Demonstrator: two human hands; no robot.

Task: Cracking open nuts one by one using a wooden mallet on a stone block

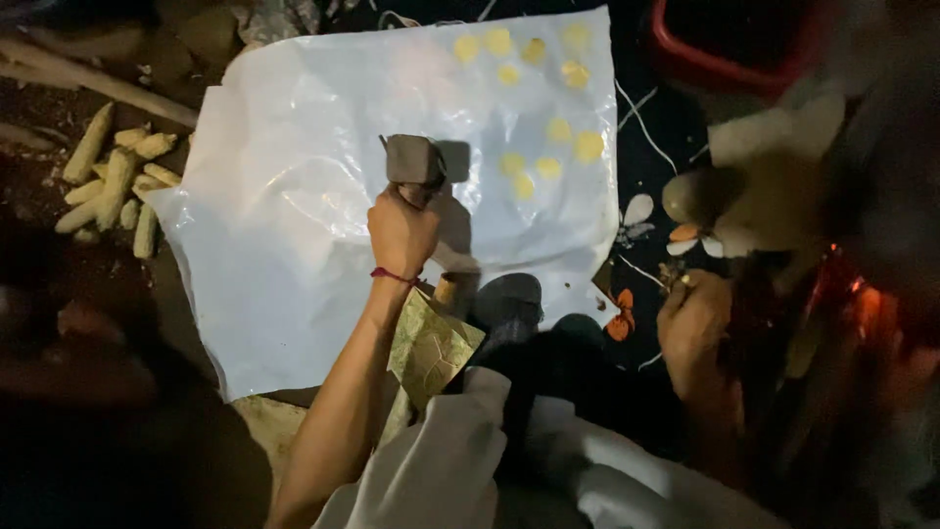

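Two hands are seen: the left hand (401, 233) is closed around a small dark block (412, 160), held over the white plastic sheet (294, 294) near yellow discs (548, 147). At the right hand (693, 318), whose grip cannot be told, something small is touched

1. A folded paper wrapper (431, 345), tan with a pale green leaf-like pattern, lies near the middle, at the near edge of the white sheet.
2. No labels, signs or screens can be made out.
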